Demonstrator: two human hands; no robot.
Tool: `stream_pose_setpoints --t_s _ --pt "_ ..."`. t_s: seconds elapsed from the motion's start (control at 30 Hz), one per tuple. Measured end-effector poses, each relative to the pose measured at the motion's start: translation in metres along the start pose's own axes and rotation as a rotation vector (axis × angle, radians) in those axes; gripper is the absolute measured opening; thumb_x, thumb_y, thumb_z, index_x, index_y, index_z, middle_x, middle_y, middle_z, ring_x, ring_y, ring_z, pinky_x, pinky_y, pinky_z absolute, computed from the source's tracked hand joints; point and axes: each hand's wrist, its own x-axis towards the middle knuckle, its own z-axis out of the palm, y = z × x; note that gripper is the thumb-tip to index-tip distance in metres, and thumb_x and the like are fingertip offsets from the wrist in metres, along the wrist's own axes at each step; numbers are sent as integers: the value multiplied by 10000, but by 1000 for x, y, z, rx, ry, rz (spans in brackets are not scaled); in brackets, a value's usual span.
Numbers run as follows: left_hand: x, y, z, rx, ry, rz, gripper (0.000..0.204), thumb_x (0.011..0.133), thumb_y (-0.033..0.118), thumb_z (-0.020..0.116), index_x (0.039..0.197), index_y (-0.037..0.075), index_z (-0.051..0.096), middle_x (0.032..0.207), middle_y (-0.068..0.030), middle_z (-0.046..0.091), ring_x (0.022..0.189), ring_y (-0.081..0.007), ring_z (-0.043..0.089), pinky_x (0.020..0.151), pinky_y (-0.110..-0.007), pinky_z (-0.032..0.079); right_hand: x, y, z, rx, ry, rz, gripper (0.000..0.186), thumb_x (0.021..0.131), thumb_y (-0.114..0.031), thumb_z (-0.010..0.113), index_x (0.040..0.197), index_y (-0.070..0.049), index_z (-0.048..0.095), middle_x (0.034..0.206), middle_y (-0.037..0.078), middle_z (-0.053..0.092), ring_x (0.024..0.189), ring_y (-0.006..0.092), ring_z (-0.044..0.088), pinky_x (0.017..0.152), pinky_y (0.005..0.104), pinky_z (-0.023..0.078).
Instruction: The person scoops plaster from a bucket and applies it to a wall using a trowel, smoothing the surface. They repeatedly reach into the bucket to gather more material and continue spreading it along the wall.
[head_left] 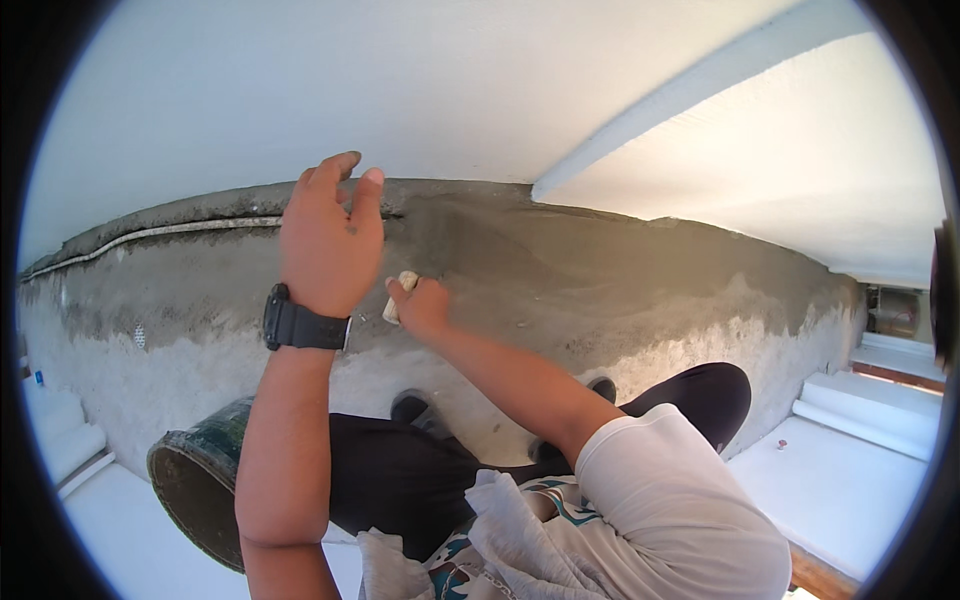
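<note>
My left hand (333,235) is raised in front of the base of the white wall, its thumb and fingers parted and nothing in it. A dark watch (305,322) is strapped round that wrist. Lower and to the right, my right hand (424,305) is closed round a pale wooden tool handle (399,300). The tool's working end cannot be made out against the grey. Both hands are over a strip of wet-looking grey mortar (560,270), smooth and darker along the wall.
A dirty green bucket (200,485) lies tipped beside my left leg. The white wall (330,90) rises beyond the mortar, with a raised band (690,80) at right. A thin pale pipe or cable (150,233) runs along the wall's foot at left. White steps or ledges (835,470) stand at right.
</note>
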Motion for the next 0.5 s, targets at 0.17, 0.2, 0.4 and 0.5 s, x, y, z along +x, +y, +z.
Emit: stream_pose_setpoints --t_s 0.17,0.2,0.4,0.5 --pt "6 18 13 -53 -62 47 333 969 276 634 1166 10 667 1089 -168 685 870 -282 670 733 -385 538 -12 72 -77 -170 307 112 518 890 -433 692 977 77 655 896 267 707 863 416 706 772 486 545" --pt "7 24 17 -65 -80 35 333 970 275 634 1164 7 668 1093 -167 687 866 -278 670 731 -383 538 -7 94 -109 -211 355 197 520 898 -417 681 1054 78 638 959 274 708 918 427 699 801 491 540" --pt "10 55 36 -163 -188 54 372 999 322 616 1204 16 673 1065 -120 702 880 -195 631 747 -317 511 45 205 -325 -494 622 528 434 883 -361 663 1009 51 712 1001 269 715 995 428 692 842 484 555" --pt "9 66 40 -189 -177 55 373 1002 329 613 1195 16 676 1057 -107 702 877 -183 617 737 -313 508 67 240 -410 -662 549 483 427 868 -345 643 1029 44 718 1042 273 709 1021 421 687 872 482 556"
